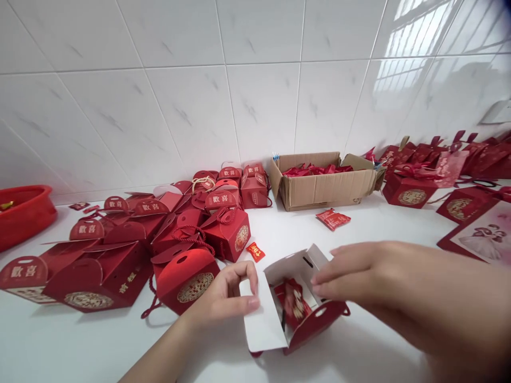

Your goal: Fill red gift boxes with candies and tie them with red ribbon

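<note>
An open red gift box [319, 323] with a white inside stands on the white tabletop. Inside it lie small red packets [294, 302], slightly blurred. My left hand [235, 292] pinches the white flap [261, 322] on the box's left side between thumb and fingers. Over the right side of the box reaches my right hand [367, 276], fingers stretched out and fingertips at the inner wall. Nothing shows in its grasp, though its palm side is hidden. A small red packet [256, 252] lies just behind the box, and a larger red packet [333, 218] rests farther back.
Several closed red gift boxes [186, 279] crowd the left side. A cardboard box [327, 190] holding red items stands by the tiled wall. At the far left is a red basin [24, 215]. More red boxes [411, 189] and bags line the right.
</note>
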Demonstrator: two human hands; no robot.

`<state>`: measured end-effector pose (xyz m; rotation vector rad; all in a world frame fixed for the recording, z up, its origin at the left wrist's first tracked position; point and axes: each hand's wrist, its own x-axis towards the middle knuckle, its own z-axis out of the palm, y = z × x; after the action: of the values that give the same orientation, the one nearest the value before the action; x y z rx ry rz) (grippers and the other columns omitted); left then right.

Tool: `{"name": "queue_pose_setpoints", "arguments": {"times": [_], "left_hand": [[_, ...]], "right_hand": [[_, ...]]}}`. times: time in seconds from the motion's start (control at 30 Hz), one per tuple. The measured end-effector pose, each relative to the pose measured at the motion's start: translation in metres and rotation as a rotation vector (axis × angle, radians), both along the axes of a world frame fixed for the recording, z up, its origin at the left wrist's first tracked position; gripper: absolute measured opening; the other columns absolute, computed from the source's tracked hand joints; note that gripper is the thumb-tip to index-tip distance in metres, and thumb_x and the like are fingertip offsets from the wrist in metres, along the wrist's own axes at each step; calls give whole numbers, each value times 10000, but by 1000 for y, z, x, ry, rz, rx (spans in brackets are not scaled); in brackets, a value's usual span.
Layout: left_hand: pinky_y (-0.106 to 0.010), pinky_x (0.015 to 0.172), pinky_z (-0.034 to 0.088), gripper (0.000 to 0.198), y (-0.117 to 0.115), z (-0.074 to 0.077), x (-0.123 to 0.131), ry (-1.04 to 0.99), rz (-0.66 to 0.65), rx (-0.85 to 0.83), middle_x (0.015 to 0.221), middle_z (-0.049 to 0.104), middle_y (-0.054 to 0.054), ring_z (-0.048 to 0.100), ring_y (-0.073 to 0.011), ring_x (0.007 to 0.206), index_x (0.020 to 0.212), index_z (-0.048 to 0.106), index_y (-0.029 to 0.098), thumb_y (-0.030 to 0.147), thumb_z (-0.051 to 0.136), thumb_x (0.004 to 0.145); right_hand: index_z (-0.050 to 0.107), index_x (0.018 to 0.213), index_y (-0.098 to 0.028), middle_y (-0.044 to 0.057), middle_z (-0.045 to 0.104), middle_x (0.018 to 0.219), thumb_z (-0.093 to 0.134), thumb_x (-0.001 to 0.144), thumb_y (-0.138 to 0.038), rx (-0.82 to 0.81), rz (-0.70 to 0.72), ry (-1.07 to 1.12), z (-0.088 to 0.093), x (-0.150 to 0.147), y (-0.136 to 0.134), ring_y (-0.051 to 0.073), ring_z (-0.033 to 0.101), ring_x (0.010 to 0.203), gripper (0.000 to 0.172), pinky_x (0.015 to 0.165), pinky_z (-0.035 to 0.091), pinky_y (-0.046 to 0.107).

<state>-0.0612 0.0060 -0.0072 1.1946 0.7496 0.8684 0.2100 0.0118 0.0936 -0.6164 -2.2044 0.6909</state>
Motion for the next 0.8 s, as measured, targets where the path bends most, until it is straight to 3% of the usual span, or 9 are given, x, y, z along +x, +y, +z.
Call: {"name": "queue_pose_setpoints", "arguments": {"times": [0.07,0.13,0.2,0.3,0.4,0.47,0.57,0.7,0.8], "left_hand": [[-189,498,339,343,-1,1,0,15,-14,3,658,556,1,497,-89,553,702,499,159,339,785,636],[-187,498,328,347,-1,1,1,29,-25,6,655,539,2,476,-88,560,693,501,158,345,785,626],[-186,489,316,353,-2,2,2,37,-36,6,647,525,5,468,-92,559,698,502,161,359,784,618],[-186,483,298,352,-3,2,2,52,-60,-1,633,510,11,447,-87,545,699,491,165,358,774,618],[-182,477,263,340,-4,3,3,70,-94,10,595,465,31,385,-68,520,675,478,164,333,769,618],[-183,469,249,332,-4,3,4,74,-123,18,568,432,44,354,-62,502,666,476,166,322,765,619],[-189,469,261,331,-4,3,6,79,-130,23,557,428,44,358,-66,498,652,480,167,325,768,613],[-183,467,245,331,-4,5,7,91,-66,26,538,428,49,346,-57,495,625,492,156,312,783,609],[-178,482,296,326,-4,6,7,74,-12,-1,572,495,33,423,-63,513,643,506,150,309,789,625]], "right_hand": [[751,929,-355,-5,747,926,621,762,-90,59,25,-100,10,-7,19,204,697,830,339,714,556,290],[752,904,-323,-5,745,905,575,822,-165,106,-77,22,4,-24,49,209,687,852,252,756,544,325],[744,905,-286,18,740,908,594,798,-179,-2,-143,57,-20,-48,83,214,678,816,213,766,529,361],[729,817,-225,68,721,804,744,671,-300,-261,-112,-36,-75,-88,117,234,645,707,165,741,501,410],[665,605,-244,43,677,713,824,546,-348,-335,-74,10,-119,-111,122,212,605,623,198,687,484,387],[640,588,-265,16,663,695,817,551,-349,-396,-68,88,-130,-115,122,191,596,608,199,638,480,349],[626,734,-258,6,656,708,699,687,-458,-495,-133,275,-117,-111,131,165,597,609,218,539,460,295],[560,821,-250,-7,640,795,605,775,-499,-491,-260,589,-61,-81,132,118,583,648,257,528,444,244],[621,803,-307,-50,644,796,708,766,-282,-163,-67,865,-14,-43,94,118,610,743,98,596,480,238]]}}
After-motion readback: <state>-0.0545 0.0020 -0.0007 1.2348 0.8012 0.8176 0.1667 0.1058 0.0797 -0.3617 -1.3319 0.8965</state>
